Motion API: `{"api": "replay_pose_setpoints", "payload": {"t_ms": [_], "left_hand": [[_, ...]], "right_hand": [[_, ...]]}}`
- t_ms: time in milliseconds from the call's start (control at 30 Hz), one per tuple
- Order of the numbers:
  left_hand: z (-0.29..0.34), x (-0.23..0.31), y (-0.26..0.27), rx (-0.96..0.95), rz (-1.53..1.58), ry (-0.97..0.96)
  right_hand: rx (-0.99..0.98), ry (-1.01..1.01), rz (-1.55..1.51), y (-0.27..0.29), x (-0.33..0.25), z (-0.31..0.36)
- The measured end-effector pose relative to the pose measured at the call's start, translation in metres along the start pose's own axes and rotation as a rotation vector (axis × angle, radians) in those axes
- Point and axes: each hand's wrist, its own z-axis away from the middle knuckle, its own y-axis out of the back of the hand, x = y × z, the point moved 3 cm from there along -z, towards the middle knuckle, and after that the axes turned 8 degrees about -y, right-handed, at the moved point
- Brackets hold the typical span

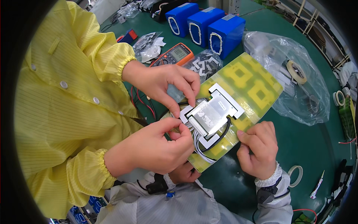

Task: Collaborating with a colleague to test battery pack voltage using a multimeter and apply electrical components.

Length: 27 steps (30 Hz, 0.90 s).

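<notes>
My right hand (259, 149), in a pale grey sleeve, grips the lower right edge of a yellow-green panel (263, 80), thumb on top and fingers curled. At the panel's near left corner, my left hand (184, 173) holds the edge, partly hidden by a co-worker's hand. On the panel sits a flat silver metal module (213, 115) framed by white foam strips (226, 96), with a bundle of white and grey wires (198, 145) and a black cable (225, 133). A yellow-sleeved co-worker's two hands (156, 145) pinch at the white strip by the module's left corner.
Three blue battery packs (226, 33) stand at the back. An orange multimeter (173, 54) and a bag of small pieces (206, 63) lie beyond the panel. At right are a clear plastic bag (309, 100), a tape roll (295, 176) and a small tube (317, 186).
</notes>
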Motion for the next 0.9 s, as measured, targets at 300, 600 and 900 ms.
{"api": "replay_pose_setpoints", "payload": {"t_ms": [300,600,900], "left_hand": [[0.005,0.001,0.009,0.002,0.033,0.091],[0.007,-0.005,0.001,0.315,0.708,0.702],[0.027,0.013,0.020,0.032,0.100,0.378]], "right_hand": [[0.002,0.010,-0.023,0.001,-0.002,0.000],[-0.005,0.009,-0.024,0.001,-0.002,-0.001],[-0.002,0.015,-0.030,0.001,0.001,0.001]]}}
